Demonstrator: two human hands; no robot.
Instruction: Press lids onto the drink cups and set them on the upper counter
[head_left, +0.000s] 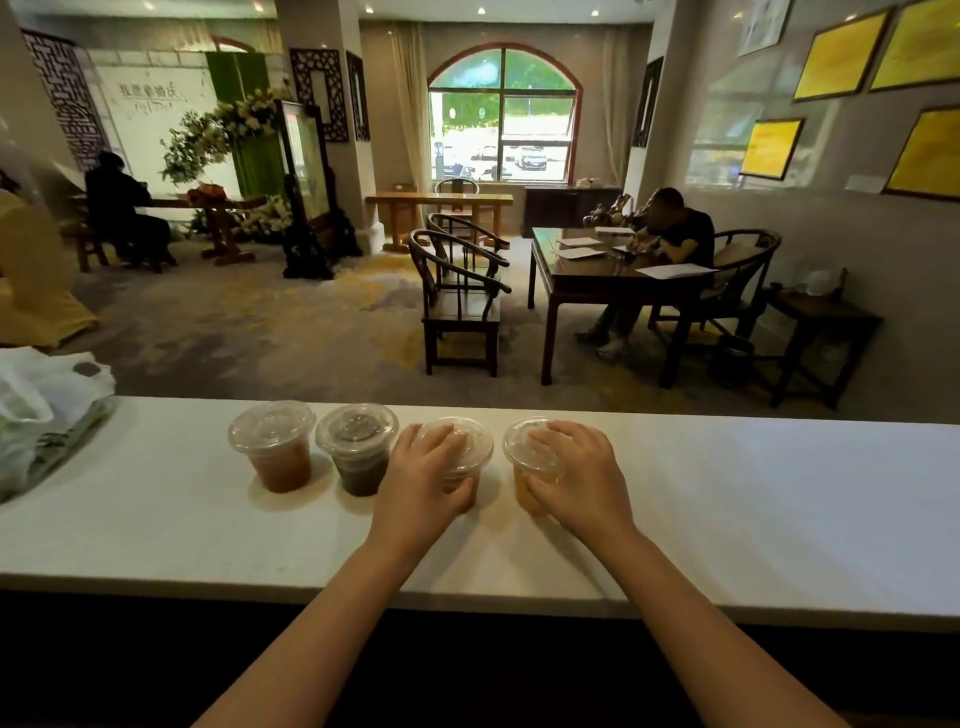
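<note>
- Left hand (423, 470): bare, no glove, no ring visible on the fingers that show.
- Right hand (579, 475): bare, no glove, no ring visible.
- Left forearm (317, 618): bare from wrist to the lower frame edge; no sleeve, watch or band in view.
- Right forearm (701, 623): bare likewise; no sleeve, watch or band in view.
- Fingernails: short, unpainted where visible.
</note>
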